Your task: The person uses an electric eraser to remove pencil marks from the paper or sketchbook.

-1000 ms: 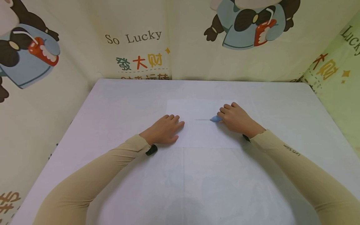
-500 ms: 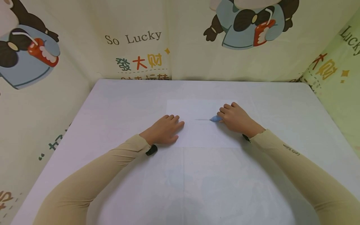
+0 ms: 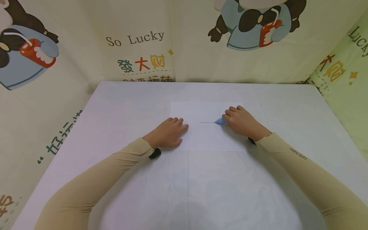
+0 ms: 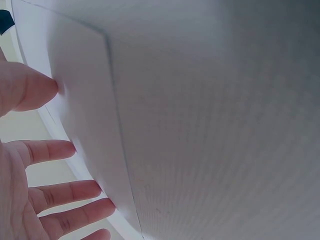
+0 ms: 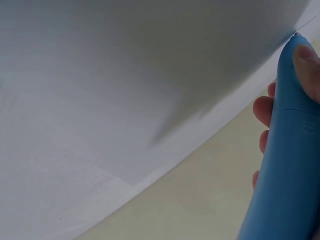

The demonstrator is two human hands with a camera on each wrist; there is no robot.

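the left hand [image 3: 168, 133] lies flat, fingers straight, on the white paper [image 3: 205, 110], while the right hand [image 3: 242, 123] grips what looks like a blue pen [image 3: 220, 121], tip on the sheet.

— What colours do we have in front of us?

— We see a white sheet of paper [image 3: 207, 134] on a pale lavender-white surface [image 3: 120, 105], and a light blue pen [image 3: 220, 121] with a faint grey line beside its tip.

— And our sleeves?

— Beige sleeves [image 3: 95, 182], with small dark lettering on the right one. Behind, we face a cream curtain [image 3: 184, 48] printed with cartoon figures in blue-grey, red cups, and green, red and yellow characters.
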